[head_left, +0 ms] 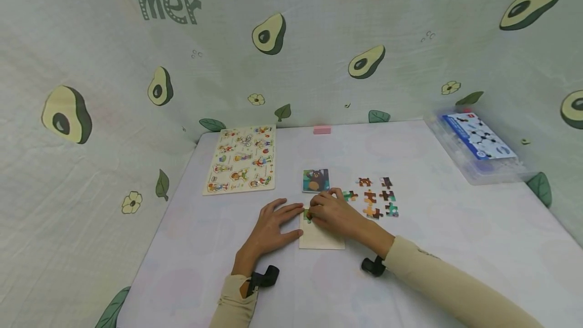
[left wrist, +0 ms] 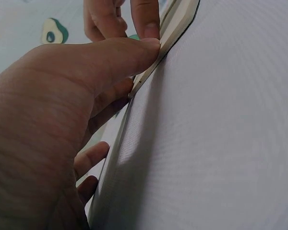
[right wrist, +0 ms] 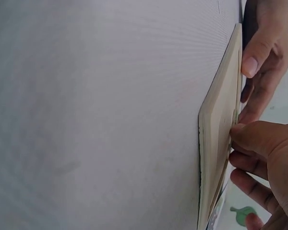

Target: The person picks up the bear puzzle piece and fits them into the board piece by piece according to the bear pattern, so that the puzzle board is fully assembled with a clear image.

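Note:
A pale wooden puzzle board lies flat in front of me, with a green jigsaw piece in its far left corner. My left hand rests at the board's left side, fingers spread, thumb and fingertips touching the edge. Over the board's far part, my right hand pinches a small jigsaw piece, mostly hidden by its fingers. In the right wrist view, its thumb and fingertips meet low over the board. Several loose jigsaw pieces lie to the right. A small bear picture sits just beyond the board.
At the back left lies a larger board with printed figures. A pink block sits at the table's far edge. A clear plastic case with a blue and white booklet stands at the back right. Patterned cloth hangs behind the table.

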The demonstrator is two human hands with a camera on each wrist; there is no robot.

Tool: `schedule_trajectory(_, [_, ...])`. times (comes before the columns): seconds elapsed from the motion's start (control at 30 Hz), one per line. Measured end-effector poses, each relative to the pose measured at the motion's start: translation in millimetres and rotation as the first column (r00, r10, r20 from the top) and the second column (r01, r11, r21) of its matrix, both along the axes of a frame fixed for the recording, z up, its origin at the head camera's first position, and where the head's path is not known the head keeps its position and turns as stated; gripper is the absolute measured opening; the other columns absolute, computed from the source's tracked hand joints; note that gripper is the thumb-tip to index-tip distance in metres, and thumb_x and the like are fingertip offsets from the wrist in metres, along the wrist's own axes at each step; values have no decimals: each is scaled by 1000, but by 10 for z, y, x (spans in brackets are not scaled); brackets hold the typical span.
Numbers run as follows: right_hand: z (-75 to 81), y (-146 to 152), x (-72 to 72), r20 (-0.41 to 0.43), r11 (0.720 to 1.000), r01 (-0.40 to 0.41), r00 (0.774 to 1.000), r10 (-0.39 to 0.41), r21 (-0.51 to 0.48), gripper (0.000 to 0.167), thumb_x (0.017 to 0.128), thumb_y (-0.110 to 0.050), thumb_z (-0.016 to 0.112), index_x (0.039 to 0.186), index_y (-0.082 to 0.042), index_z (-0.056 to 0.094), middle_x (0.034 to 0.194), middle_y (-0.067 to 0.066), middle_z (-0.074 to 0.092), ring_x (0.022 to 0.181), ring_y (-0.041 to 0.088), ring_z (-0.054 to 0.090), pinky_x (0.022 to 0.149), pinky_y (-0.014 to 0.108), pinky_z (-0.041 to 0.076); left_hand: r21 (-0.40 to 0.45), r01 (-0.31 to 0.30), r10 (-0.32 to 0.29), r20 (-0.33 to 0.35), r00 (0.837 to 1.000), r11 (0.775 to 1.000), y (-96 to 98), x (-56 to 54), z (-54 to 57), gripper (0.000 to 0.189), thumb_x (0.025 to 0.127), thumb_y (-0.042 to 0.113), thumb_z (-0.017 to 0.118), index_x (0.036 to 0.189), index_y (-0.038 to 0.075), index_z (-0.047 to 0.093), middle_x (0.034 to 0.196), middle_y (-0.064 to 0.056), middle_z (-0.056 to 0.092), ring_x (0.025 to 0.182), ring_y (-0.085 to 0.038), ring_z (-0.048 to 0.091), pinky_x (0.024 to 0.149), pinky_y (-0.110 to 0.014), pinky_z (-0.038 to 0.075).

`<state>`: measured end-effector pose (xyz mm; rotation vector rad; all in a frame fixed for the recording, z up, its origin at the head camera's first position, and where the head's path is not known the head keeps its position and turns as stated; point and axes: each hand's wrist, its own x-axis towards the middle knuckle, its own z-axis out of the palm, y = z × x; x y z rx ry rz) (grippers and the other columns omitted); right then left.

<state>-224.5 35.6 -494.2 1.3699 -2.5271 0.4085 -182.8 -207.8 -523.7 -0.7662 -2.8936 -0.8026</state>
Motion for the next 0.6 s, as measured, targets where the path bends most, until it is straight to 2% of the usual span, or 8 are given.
schedule_trajectory(0.2, [-1, 7, -2, 8, 1000, 11, 1000, -11, -3, 11, 90, -22, 77, 101, -20, 78, 109, -2, 67, 107, 20, 58, 95, 54, 37, 5, 17, -17, -19, 1000, 1000, 15, -3, -6, 59, 93, 48, 67, 146, 27, 54, 149, 10, 49, 144, -30, 30, 112, -60, 21])
schedule_trajectory(0.43, [83, 114, -20, 79, 993, 119, 990, -118, -6, 20, 92, -25, 74, 110, -17, 75, 114, -1, 68, 112, 21, 57, 96, 54, 37, 3, 48, -48, -43, 998, 999, 13, -13, -17, 52, 94, 46, 66, 143, 28, 59, 149, 8, 50, 143, -33, 32, 110, -62, 22])
schedule_trajectory(0.6, [155, 257, -75, 80, 988, 148, 986, -145, -38, 21, 89, -22, 77, 108, -14, 75, 112, 1, 68, 110, 23, 58, 95, 56, 37, 3, 41, -41, -39, 998, 999, 6, -8, -4, 50, 94, 45, 66, 140, 26, 61, 149, 8, 50, 143, -34, 31, 110, -62, 22])
